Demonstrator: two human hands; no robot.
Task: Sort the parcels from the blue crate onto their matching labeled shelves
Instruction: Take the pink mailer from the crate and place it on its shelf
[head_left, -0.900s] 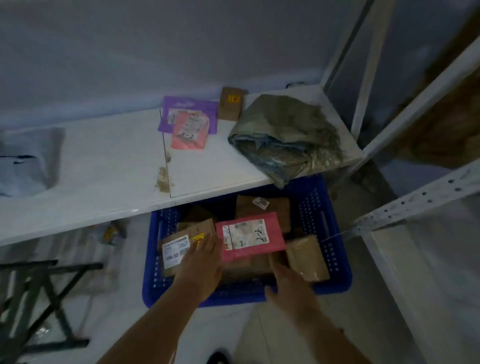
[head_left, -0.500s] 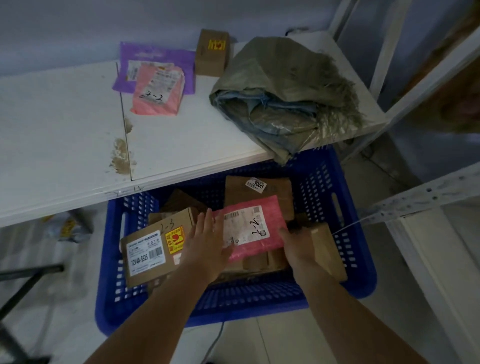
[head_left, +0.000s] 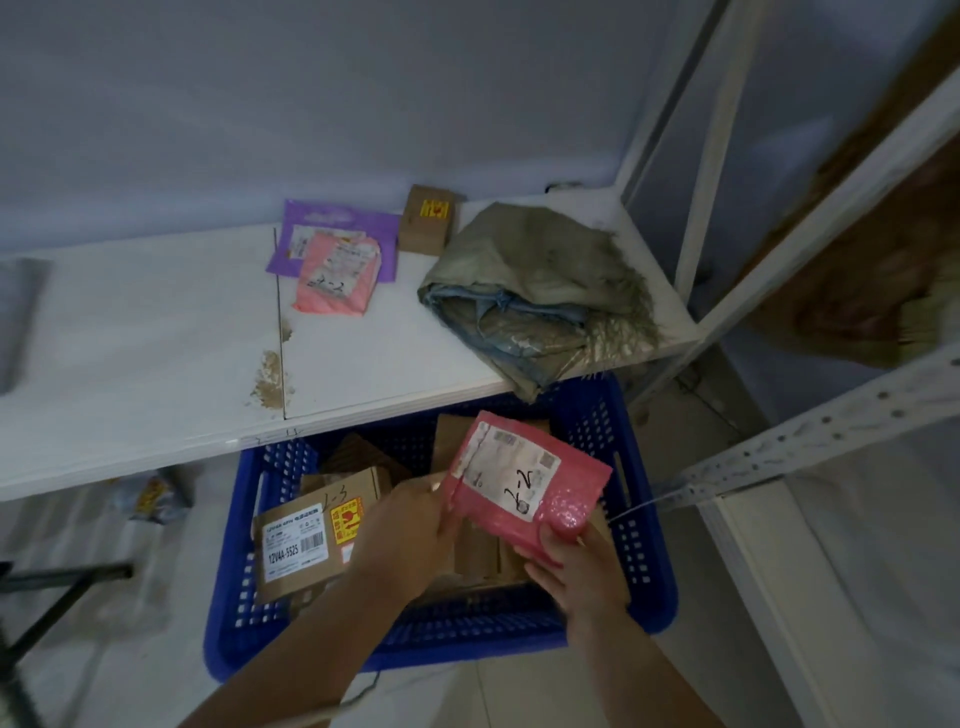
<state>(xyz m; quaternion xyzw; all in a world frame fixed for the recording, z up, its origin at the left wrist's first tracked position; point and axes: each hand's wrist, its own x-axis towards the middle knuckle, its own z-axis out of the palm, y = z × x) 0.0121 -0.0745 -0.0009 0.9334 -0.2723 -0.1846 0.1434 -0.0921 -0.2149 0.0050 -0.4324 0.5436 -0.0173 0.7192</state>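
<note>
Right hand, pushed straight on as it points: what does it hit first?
The right hand, gripping the pink parcel, likely meets the white shelf at its front edge, beside the grey sack; depth unclear.

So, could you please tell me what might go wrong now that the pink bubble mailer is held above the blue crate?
The pink bubble mailer marked 2-2 is held only at its edges, by the left hand and right hand, so it might slip back into the blue plastic crate. The white shelf overhangs the crate's back, so a straight lift may catch its lip. The crumpled grey-green sack hangs over that edge and could get knocked down.
</note>
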